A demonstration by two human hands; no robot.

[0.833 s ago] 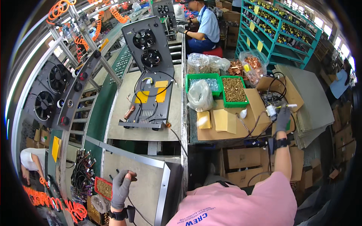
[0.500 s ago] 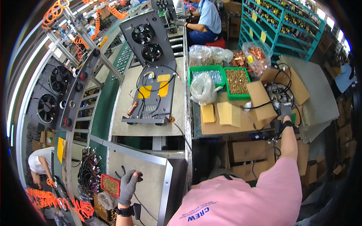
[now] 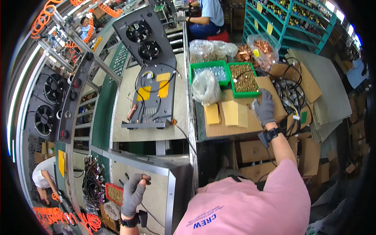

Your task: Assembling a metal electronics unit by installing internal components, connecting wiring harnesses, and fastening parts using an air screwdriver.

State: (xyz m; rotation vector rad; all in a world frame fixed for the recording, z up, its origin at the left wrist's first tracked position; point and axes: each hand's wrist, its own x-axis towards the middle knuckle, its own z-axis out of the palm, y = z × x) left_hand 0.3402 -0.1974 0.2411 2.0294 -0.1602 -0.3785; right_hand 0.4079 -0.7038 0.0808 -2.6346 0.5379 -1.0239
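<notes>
Grey knit gloves cover both of our hands in the head view. Our left hand (image 3: 134, 192) is low at the near metal panel (image 3: 156, 196), its fingers (image 3: 141, 179) curled shut as if pinching something small at the panel's face; what they pinch is too small to tell. A red tray of brass bits (image 3: 114, 193) sits just beside that hand, likely kept there for easy reach.

Our right hand (image 3: 264, 107) lies on the cardboard-covered counter (image 3: 235, 127), fingers bent loosely over the sheet near a tangle of black cables (image 3: 290, 98); we cannot tell whether it grips anything. A green bin of brass screws (image 3: 243, 78) stands just beyond that hand, with a second green bin of silver screws (image 3: 209, 73) beside it and a clear plastic bag (image 3: 205, 88) resting in front.
</notes>
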